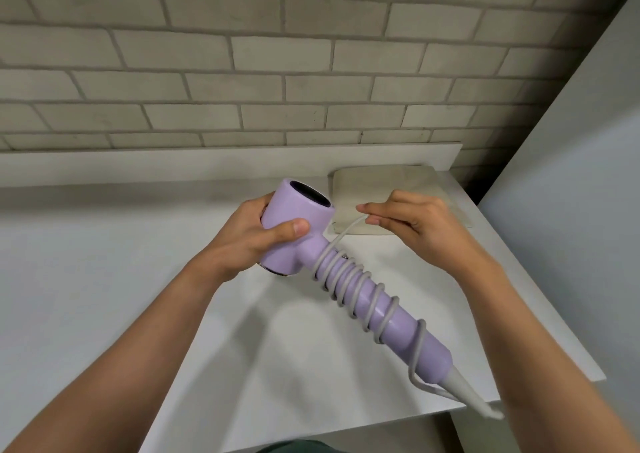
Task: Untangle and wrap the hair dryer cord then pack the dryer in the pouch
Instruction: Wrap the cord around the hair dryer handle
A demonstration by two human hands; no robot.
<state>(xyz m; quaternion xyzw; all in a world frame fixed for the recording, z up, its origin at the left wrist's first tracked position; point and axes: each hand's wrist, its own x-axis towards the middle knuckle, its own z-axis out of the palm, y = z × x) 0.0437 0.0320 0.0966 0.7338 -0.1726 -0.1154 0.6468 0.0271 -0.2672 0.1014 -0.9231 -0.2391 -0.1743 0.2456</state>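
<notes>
A lilac hair dryer (349,279) is held above the white counter, its handle slanting down to the right. My left hand (252,241) grips the dryer's barrel head. A grey cord (360,290) winds in several coils around the handle, with a loose loop near the handle's lower end. My right hand (412,224) pinches the free end of the cord just right of the barrel. A flat beige pouch (374,182) lies on the counter behind both hands, partly hidden by them.
The white counter (121,262) meets a low backsplash and a grey brick wall (277,54) behind. Its right edge runs diagonally beside a pale wall panel (571,210). The front edge lies close to my body.
</notes>
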